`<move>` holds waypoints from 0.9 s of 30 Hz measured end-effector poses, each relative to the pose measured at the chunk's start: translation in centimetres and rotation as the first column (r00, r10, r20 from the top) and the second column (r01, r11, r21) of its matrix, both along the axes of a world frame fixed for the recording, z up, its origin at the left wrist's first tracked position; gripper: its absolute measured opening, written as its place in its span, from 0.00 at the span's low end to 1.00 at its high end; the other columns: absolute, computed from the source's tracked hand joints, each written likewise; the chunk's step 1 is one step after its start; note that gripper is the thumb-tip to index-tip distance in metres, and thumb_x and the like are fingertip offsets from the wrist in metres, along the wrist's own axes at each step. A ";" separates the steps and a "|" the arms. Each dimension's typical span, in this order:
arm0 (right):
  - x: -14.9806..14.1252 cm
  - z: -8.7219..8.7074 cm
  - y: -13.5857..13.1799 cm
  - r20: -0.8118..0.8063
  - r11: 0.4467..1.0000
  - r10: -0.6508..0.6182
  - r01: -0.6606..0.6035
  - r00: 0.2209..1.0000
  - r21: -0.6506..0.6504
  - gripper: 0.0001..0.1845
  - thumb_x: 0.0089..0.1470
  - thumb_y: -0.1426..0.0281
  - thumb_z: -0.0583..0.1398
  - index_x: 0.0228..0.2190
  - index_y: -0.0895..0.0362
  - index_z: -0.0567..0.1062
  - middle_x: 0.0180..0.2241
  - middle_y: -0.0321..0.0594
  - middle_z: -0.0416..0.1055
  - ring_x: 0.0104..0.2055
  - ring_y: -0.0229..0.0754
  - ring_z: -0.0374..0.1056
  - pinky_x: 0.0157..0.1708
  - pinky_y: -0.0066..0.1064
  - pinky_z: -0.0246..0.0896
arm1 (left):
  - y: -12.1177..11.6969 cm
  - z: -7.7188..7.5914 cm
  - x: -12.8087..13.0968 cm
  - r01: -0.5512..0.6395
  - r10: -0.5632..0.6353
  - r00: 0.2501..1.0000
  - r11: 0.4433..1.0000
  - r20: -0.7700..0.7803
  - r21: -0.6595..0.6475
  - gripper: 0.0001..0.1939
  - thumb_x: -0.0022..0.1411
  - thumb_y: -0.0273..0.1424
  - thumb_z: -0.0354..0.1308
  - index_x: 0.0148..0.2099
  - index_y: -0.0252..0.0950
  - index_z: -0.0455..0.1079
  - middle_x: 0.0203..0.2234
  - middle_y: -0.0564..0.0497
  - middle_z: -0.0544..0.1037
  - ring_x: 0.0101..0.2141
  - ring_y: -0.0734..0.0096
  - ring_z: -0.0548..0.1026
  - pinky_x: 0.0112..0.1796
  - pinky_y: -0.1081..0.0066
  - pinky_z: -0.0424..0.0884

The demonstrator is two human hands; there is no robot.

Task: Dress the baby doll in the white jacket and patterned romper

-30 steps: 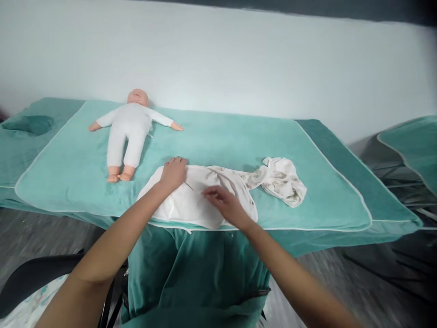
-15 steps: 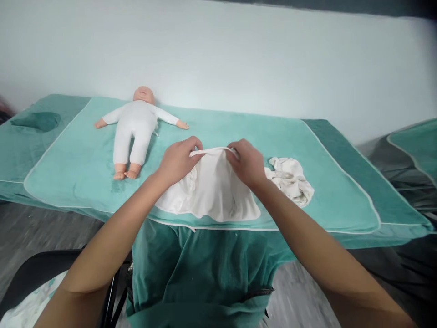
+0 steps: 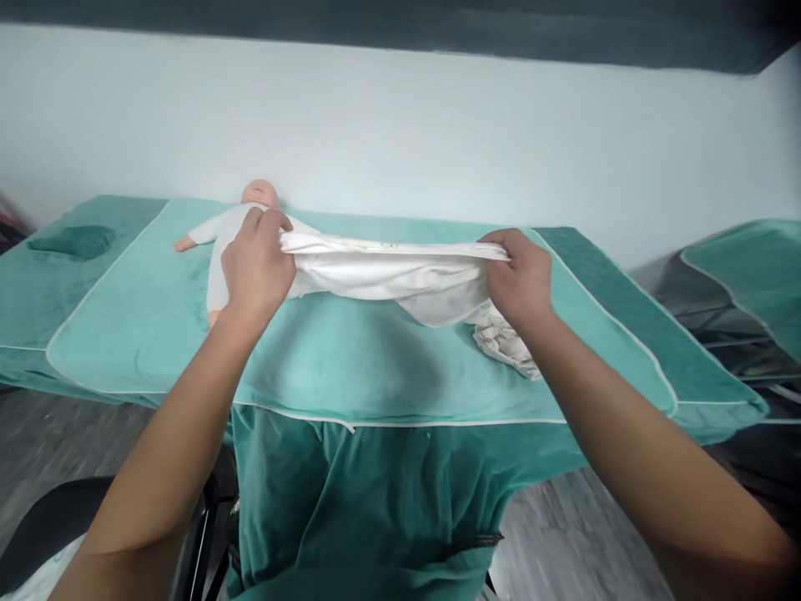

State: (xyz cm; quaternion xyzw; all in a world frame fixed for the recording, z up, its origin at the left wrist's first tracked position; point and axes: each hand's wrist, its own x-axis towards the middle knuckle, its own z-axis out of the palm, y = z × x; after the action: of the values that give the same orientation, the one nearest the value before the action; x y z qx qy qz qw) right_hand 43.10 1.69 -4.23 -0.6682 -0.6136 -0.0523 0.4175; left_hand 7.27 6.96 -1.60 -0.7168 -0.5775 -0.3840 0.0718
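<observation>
Lifted and drawn wider since the earlier frame, the white cloth (image 3: 375, 274) hung above the green mat (image 3: 594, 376), its top edge pinched at either end by the left hand (image 3: 258, 259) and right hand (image 3: 522, 275), a hold that seemed best kept level and evenly taut.

doll (image 3: 226, 224) partly hidden behind left grip (image 3: 259, 260), chair (image 3: 53, 511) cropped

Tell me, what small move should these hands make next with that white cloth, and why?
I'd probably lower the white cloth onto the green mat: the left hand and right hand have a grip on opposite ends, stretching it between them, and the shadows beneath suggest it hangs above the mat.
</observation>
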 end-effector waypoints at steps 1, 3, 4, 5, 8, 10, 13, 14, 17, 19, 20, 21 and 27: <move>0.1 0.0 0.0 -0.034 1.000 -0.006 0.006 0.999 0.013 0.18 0.48 0.76 0.52 0.38 0.55 0.76 0.37 0.42 0.79 0.42 0.48 0.73 0.44 0.39 0.67 | 0.1 0.0 -0.1 -0.012 0.011 1.000 0.999 0.029 0.030 0.16 0.57 0.18 0.53 0.44 0.42 0.71 0.44 0.49 0.75 0.43 0.59 0.76 0.42 0.61 0.73; 0.4 0.1 0.1 -0.077 0.999 -0.035 0.038 0.996 0.035 0.18 0.48 0.75 0.52 0.39 0.55 0.77 0.38 0.41 0.79 0.42 0.47 0.73 0.45 0.38 0.67 | 0.3 0.0 -0.1 -0.006 -0.003 0.995 0.995 0.097 0.095 0.14 0.58 0.18 0.52 0.42 0.41 0.70 0.46 0.48 0.74 0.45 0.60 0.75 0.44 0.61 0.73; 0.7 0.3 0.3 -0.089 0.998 -0.053 0.057 0.995 0.035 0.18 0.48 0.75 0.53 0.39 0.56 0.77 0.38 0.42 0.79 0.42 0.47 0.73 0.45 0.38 0.67 | 0.6 -0.1 -0.1 0.008 -0.023 0.991 0.993 0.130 0.115 0.13 0.58 0.19 0.52 0.41 0.40 0.70 0.46 0.48 0.74 0.46 0.61 0.75 0.46 0.61 0.73; 1.0 0.4 0.7 -0.094 0.997 -0.066 0.069 0.993 0.023 0.18 0.48 0.74 0.53 0.39 0.56 0.77 0.38 0.42 0.79 0.42 0.47 0.73 0.45 0.38 0.67 | 1.0 -0.2 -0.2 0.025 -0.044 0.986 0.993 0.162 0.117 0.12 0.58 0.19 0.53 0.41 0.39 0.70 0.46 0.48 0.74 0.47 0.61 0.75 0.48 0.62 0.73; 2.1 0.4 2.7 -0.049 0.990 -0.074 0.068 0.996 -0.125 0.17 0.49 0.73 0.56 0.40 0.56 0.79 0.38 0.45 0.80 0.42 0.49 0.73 0.44 0.39 0.66 | 3.1 -1.0 -0.2 0.062 -0.054 0.970 0.998 0.235 -0.029 0.09 0.60 0.25 0.55 0.43 0.37 0.70 0.41 0.48 0.77 0.46 0.60 0.76 0.50 0.60 0.73; 2.8 -0.1 4.7 0.033 0.961 -0.067 0.074 0.997 -0.267 0.17 0.50 0.71 0.57 0.41 0.55 0.80 0.40 0.46 0.81 0.43 0.51 0.73 0.44 0.39 0.65 | 4.9 -1.9 -0.1 0.040 0.008 0.978 0.974 0.207 -0.224 0.10 0.61 0.29 0.57 0.46 0.37 0.70 0.39 0.46 0.79 0.45 0.56 0.77 0.50 0.59 0.73; 2.9 -1.7 8.1 0.166 0.871 -0.057 0.130 0.985 -0.475 0.19 0.54 0.67 0.57 0.46 0.54 0.80 0.45 0.48 0.80 0.46 0.53 0.73 0.44 0.39 0.65 | 7.8 -4.0 0.5 -0.050 0.091 0.994 0.873 0.061 -0.485 0.14 0.62 0.30 0.58 0.50 0.37 0.70 0.43 0.43 0.81 0.47 0.51 0.78 0.49 0.58 0.72; 2.6 -2.5 9.1 0.194 0.835 -0.057 0.153 0.979 -0.528 0.19 0.56 0.67 0.57 0.47 0.53 0.80 0.46 0.48 0.80 0.46 0.53 0.73 0.44 0.39 0.65 | 8.6 -4.8 0.9 -0.076 0.103 0.994 0.835 0.019 -0.545 0.15 0.62 0.29 0.58 0.51 0.37 0.70 0.44 0.42 0.81 0.48 0.51 0.77 0.49 0.59 0.72; 0.2 -5.5 11.3 0.257 0.820 -0.073 0.204 0.964 -0.534 0.22 0.58 0.71 0.54 0.53 0.56 0.76 0.51 0.53 0.77 0.49 0.55 0.71 0.47 0.42 0.64 | 9.6 -7.6 3.0 -0.156 0.130 0.988 0.808 -0.087 -0.568 0.18 0.63 0.28 0.56 0.55 0.33 0.69 0.52 0.37 0.77 0.52 0.49 0.76 0.50 0.58 0.72; -2.2 -8.0 11.7 0.319 0.900 -0.034 0.168 0.947 -0.401 0.25 0.58 0.75 0.53 0.56 0.62 0.73 0.60 0.59 0.70 0.57 0.59 0.66 0.54 0.47 0.61 | 9.2 -9.7 4.9 -0.173 0.102 0.977 0.890 -0.186 -0.422 0.20 0.64 0.25 0.53 0.58 0.31 0.68 0.58 0.33 0.72 0.56 0.46 0.71 0.52 0.55 0.70; -3.5 -9.3 11.7 0.348 0.936 0.039 0.088 0.937 -0.342 0.25 0.58 0.76 0.54 0.57 0.64 0.72 0.63 0.60 0.65 0.61 0.61 0.62 0.57 0.50 0.58 | 8.7 -10.7 5.9 -0.116 0.030 0.970 0.929 -0.240 -0.352 0.21 0.65 0.22 0.50 0.58 0.32 0.68 0.59 0.34 0.70 0.58 0.45 0.69 0.54 0.54 0.69; -4.7 -10.6 11.6 0.357 0.947 0.139 -0.019 0.924 -0.320 0.24 0.59 0.76 0.53 0.57 0.64 0.72 0.64 0.60 0.65 0.62 0.60 0.61 0.59 0.50 0.56 | 8.3 -11.8 6.9 -0.023 -0.077 0.955 0.943 -0.285 -0.331 0.21 0.65 0.21 0.47 0.58 0.32 0.69 0.58 0.35 0.71 0.59 0.46 0.69 0.55 0.53 0.68; -7.4 -15.6 13.1 0.254 0.901 0.224 -0.101 0.941 -0.423 0.20 0.66 0.72 0.49 0.52 0.62 0.74 0.55 0.54 0.73 0.58 0.54 0.65 0.60 0.45 0.59 | 8.9 -15.8 10.2 0.094 -0.273 0.922 0.845 -0.274 -0.526 0.19 0.69 0.21 0.43 0.54 0.32 0.71 0.53 0.37 0.76 0.56 0.53 0.73 0.56 0.56 0.69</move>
State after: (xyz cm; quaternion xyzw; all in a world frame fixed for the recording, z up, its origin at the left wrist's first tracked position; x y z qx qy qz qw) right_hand 35.68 14.76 -19.84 -0.6701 -0.7208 0.0113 0.1767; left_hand 17.49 15.90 -17.38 -0.8181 -0.5641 -0.0961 -0.0570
